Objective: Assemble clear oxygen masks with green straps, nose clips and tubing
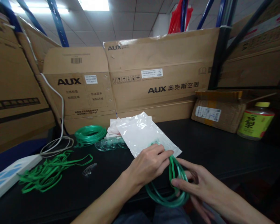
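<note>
A coil of green tubing (pixel 170 201) hangs at the table's front edge, between both of my hands. My left hand (pixel 151 161) is closed over its top, fingers bent, and partly hides what they hold. My right hand (pixel 197 182) grips the coil's right side between thumb and fingers. A flat green elastic band (pixel 172 171) lies along the tubing inside the loop. Just beyond my left hand is a glossy white plastic bag (pixel 142 130); a small clear green piece shows on it, mostly hidden by my knuckles.
Behind the bag's left side lie another green tubing coil (pixel 90 134) and several clear curved plastic pieces (pixel 110 143). Loose green bands (pixel 49 171), small clear parts (pixel 90 169) and a white power strip (pixel 16 174) are leftward. A carton (pixel 218 110) and jar (pixel 256 123) stand right.
</note>
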### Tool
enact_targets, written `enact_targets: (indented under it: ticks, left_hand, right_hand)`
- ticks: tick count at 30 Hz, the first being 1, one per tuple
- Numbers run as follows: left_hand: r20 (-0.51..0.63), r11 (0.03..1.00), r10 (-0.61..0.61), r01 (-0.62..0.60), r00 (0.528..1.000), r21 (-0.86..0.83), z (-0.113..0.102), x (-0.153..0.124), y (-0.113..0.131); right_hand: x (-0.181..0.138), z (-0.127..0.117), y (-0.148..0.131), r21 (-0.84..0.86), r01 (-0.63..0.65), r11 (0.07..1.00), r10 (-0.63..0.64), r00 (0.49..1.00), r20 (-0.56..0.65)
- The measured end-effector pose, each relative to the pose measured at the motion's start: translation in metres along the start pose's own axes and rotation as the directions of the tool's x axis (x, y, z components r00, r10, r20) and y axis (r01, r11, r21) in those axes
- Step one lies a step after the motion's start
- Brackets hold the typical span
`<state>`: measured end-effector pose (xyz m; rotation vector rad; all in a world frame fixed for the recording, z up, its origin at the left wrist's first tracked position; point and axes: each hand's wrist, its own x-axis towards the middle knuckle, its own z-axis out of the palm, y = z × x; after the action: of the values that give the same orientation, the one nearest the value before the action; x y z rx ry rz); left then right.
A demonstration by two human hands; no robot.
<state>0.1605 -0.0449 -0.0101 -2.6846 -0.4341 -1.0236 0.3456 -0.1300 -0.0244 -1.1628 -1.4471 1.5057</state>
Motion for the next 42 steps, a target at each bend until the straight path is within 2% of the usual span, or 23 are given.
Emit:
enact_targets:
  ticks: [4,11,14,17,19,22,26,30,37,42]
  left_hand:
    - [0.012,1.0,0.018,-0.018,1.0,-0.002,0.001,0.001,0.0]
    - [-0.065,1.0,0.026,-0.025,0.998,0.013,0.004,0.0,0.0]
    - [-0.12,0.998,0.059,-0.056,0.991,0.027,0.001,0.001,0.002]
    - [-0.106,0.997,0.073,-0.07,0.992,0.029,-0.001,0.002,0.004]
    - [-0.076,0.998,0.06,-0.059,0.995,0.023,-0.002,0.003,0.005]
    - [-0.075,0.999,0.042,-0.042,0.996,-0.001,-0.002,0.003,0.006]
    - [-0.115,0.999,0.019,-0.022,0.993,-0.031,0.0,0.003,0.005]
    - [-0.124,1.0,0.004,-0.003,0.992,0.004,0.004,0.004,0.005]
    - [-0.099,0.994,0.029,-0.019,0.995,0.107,0.006,0.006,0.008]
    - [-0.097,0.993,0.001,0.01,0.995,0.114,0.006,0.006,0.008]
  right_hand:
    - [0.003,0.0,0.002,0.106,-0.005,0.994,0.007,1.0,-0.021]
    - [0.007,-0.011,0.011,0.205,0.065,0.977,-0.015,0.972,-0.236]
    - [0.006,-0.006,0.007,0.252,0.094,0.963,-0.01,0.948,-0.317]
    - [0.003,0.004,0.002,0.305,0.167,0.937,-0.044,0.927,-0.373]
    - [0.0,0.011,0.0,0.326,0.197,0.925,-0.068,0.928,-0.367]
    - [-0.003,0.016,0.0,0.347,0.173,0.922,-0.059,0.946,-0.318]
    - [-0.003,0.014,0.009,0.35,0.128,0.928,-0.043,0.97,-0.241]
    - [0.003,0.009,0.019,0.322,0.157,0.934,-0.105,0.979,-0.172]
    - [0.013,0.011,0.017,0.249,0.172,0.953,-0.117,0.968,-0.221]
    - [0.009,0.011,0.014,0.384,0.179,0.906,-0.088,0.966,-0.244]
